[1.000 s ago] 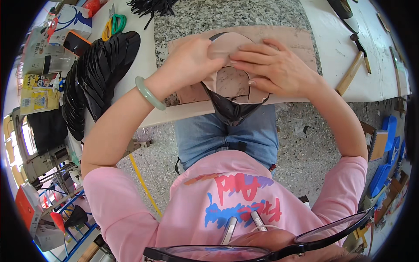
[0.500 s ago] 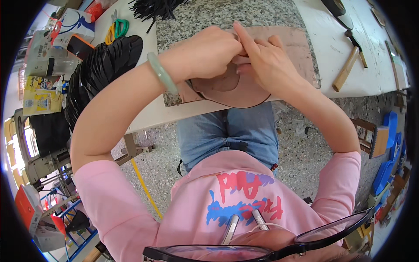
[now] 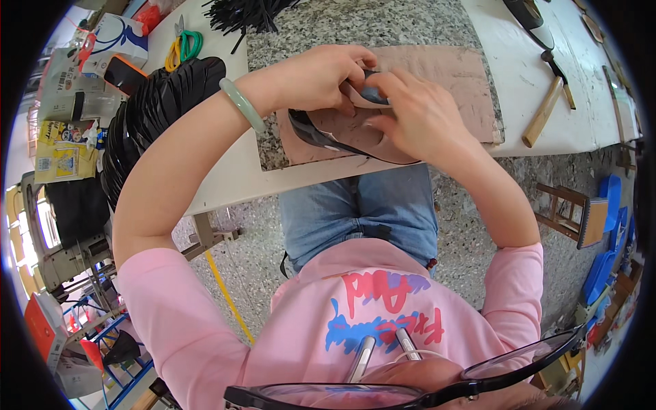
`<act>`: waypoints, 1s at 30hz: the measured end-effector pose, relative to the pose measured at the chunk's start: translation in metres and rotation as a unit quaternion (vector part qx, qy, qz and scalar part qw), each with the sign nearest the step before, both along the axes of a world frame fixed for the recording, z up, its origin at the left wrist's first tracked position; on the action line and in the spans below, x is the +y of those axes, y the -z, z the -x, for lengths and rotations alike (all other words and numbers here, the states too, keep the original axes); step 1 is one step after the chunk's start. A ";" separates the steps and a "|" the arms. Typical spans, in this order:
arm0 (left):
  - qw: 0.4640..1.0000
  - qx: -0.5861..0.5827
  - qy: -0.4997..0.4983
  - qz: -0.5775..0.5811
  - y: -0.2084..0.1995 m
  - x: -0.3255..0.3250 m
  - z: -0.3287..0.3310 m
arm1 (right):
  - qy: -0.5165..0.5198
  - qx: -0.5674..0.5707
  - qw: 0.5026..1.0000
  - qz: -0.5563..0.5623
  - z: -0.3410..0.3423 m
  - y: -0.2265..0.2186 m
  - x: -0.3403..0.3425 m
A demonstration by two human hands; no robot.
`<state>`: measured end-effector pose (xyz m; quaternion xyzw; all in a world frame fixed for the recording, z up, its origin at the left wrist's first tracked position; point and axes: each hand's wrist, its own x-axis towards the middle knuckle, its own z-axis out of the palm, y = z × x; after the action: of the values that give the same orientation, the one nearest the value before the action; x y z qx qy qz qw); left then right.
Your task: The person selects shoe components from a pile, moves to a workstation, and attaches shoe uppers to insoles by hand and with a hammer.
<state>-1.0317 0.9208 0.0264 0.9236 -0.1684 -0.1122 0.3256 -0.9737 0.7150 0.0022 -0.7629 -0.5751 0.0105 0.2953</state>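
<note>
A curved piece (image 3: 342, 128), which looks like a shoe upper, has a beige inner face and a shiny black outer side. It lies on a brownish-pink board (image 3: 454, 78) near the table's front edge. My left hand (image 3: 326, 78) is closed on its far edge, fingers curled round a raised fold. Close by on the right, my right hand (image 3: 425, 113) pinches the same fold with thumb and fingers. Some dark outer side shows between the two hands. My fingers hide part of the edge. A pale green bangle (image 3: 240, 106) circles my left wrist.
The board rests on a speckled granite slab (image 3: 410, 24). Left of it lie a stack of black pieces (image 3: 160, 99), black strips (image 3: 249, 12) and green-and-yellow-handled scissors (image 3: 183, 49). A wooden-handled hammer (image 3: 544, 113) and a black-and-white roll (image 3: 529, 24) lie on the right.
My right index finger, stretched out before, has bent down onto the piece. My left hand has loosened from a tight fist. The far edge is now lifted, and more black side shows.
</note>
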 end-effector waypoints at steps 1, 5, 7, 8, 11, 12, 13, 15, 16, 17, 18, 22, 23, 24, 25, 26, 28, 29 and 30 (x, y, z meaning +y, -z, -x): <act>1.000 0.001 0.002 -0.003 -0.004 -0.001 0.000 | 0.024 -0.006 0.999 0.027 0.003 -0.003 0.004; 0.998 -0.021 0.044 -0.042 -0.008 0.003 0.003 | -0.009 -0.035 0.999 -0.023 0.006 0.008 0.008; 0.998 -0.028 0.039 -0.034 -0.016 0.000 0.005 | 0.038 0.028 0.999 0.016 0.001 0.002 0.007; 0.998 -0.036 0.036 -0.026 -0.020 -0.002 0.006 | 0.039 0.029 0.999 0.017 0.000 0.000 0.009; 0.997 -0.039 0.035 -0.049 -0.020 0.010 0.017 | 0.031 0.041 0.997 0.064 -0.005 -0.003 0.014; 0.997 -0.039 0.036 -0.049 -0.018 0.012 0.016 | 0.011 0.015 0.997 0.073 -0.006 -0.004 0.014; 0.998 0.001 0.029 -0.059 -0.017 0.016 0.016 | -0.013 -0.011 0.997 0.080 -0.007 -0.004 0.016; 0.996 0.041 0.019 -0.071 -0.017 0.017 0.016 | -0.021 -0.034 0.996 0.075 -0.004 -0.008 0.018; 0.998 0.035 0.021 -0.051 -0.016 0.013 0.014 | -0.024 -0.055 0.996 0.072 -0.001 -0.010 0.019; 0.999 0.028 0.023 -0.030 -0.016 0.011 0.012 | -0.023 -0.055 0.996 0.072 0.002 -0.010 0.022; 0.999 0.028 0.025 -0.029 -0.015 0.014 0.013 | -0.030 -0.063 0.996 0.063 0.006 -0.009 0.026; 0.997 -0.013 0.031 -0.073 -0.008 0.025 0.021 | -0.239 -0.140 0.960 -0.036 -0.002 -0.004 0.018; 0.996 -0.029 0.041 -0.069 -0.008 0.024 0.022 | -0.218 -0.074 0.972 -0.040 -0.008 0.004 0.015; 0.996 -0.031 0.042 -0.069 -0.010 0.022 0.022 | -0.218 -0.076 0.972 -0.040 -0.010 0.008 0.014; 0.995 -0.019 0.046 -0.085 -0.018 0.014 0.022 | -0.177 -0.005 0.983 -0.056 -0.010 0.011 0.013; 0.994 -0.007 0.049 -0.101 -0.022 0.008 0.023 | -0.135 0.066 0.986 -0.073 -0.010 0.013 0.013; 0.987 -0.094 0.068 -0.109 -0.018 0.004 0.028 | -0.120 0.094 0.987 -0.051 -0.011 0.009 0.016; 0.978 -0.144 0.081 -0.130 -0.018 0.002 0.029 | -0.107 0.121 0.986 -0.030 -0.010 0.007 0.018; 0.965 -0.192 0.095 -0.151 -0.018 0.000 0.031 | -0.107 0.122 0.986 -0.030 -0.009 0.006 0.020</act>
<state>-1.0622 0.9207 0.0448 0.9461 -0.2957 0.0132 0.1317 -0.9650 0.7353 -0.0041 -0.6808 -0.6133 0.1176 0.3828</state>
